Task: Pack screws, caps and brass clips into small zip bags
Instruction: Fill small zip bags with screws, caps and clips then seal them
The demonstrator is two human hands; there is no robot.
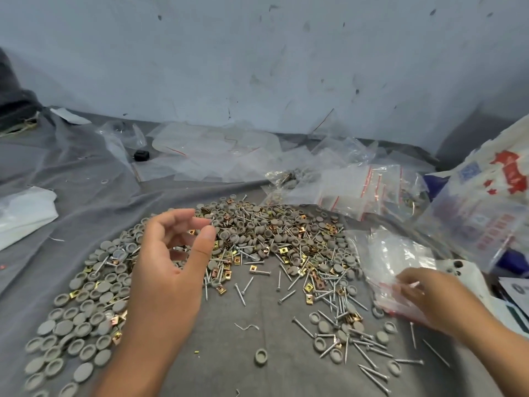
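Two bare hands worked over a grey cloth spread as the work surface. Nearest, loose grey caps lay scattered at the left and silver screws at the right, with one cap alone between them. The left hand hovered above the heap, its fingers loosely curled and thumb near the fingertips; whether it held a small part could not be told. The right hand pinched the red-striped mouth of a small clear zip bag lying at the right edge of the heap. Beyond the hands the main pile mixed caps, screws and brass clips thickly together. Just behind it lay filled zip bags with red seal strips, and at the far right a large plastic sack with red printing, too blurred to read. Farther back, empty clear bags were strewn beside a small black object. A pale blue, scuffed wall closed the scene.
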